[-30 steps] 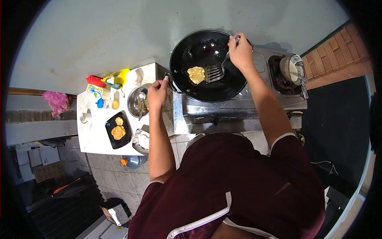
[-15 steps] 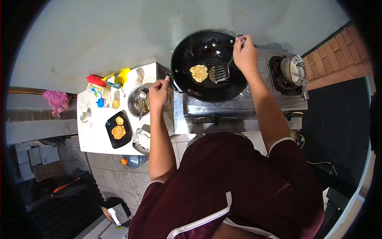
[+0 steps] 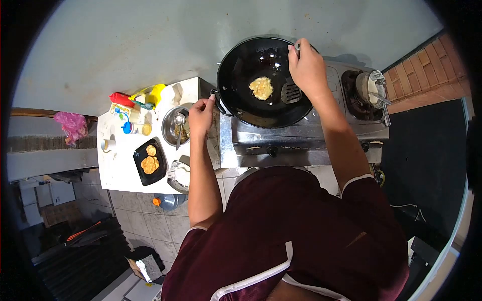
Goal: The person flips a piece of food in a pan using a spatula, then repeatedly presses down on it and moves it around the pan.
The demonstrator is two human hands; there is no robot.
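Observation:
A black wok (image 3: 251, 113) sits on the left side of the metal stove (image 3: 301, 135). My left hand (image 3: 202, 116) is closed on the wok's handle at its left side. My right hand (image 3: 307, 69) is closed round the handle of a slotted spatula (image 3: 291, 93), whose head rests inside the wok at the right. A golden fritter (image 3: 261, 88) lies in the wok, left of the spatula head and apart from it.
Left of the stove, a white table (image 3: 118, 170) holds a black plate (image 3: 159, 175) with fritters, a metal bowl (image 3: 167, 131) with a spoon, a red bottle (image 3: 120, 99) and a cup (image 3: 107, 145). A pot (image 3: 369, 88) stands on the right burner.
The spatula head has moved right, away from the fritter, and its slotted face has turned. The fritter now lies a little further right. My right hand has shifted slightly.

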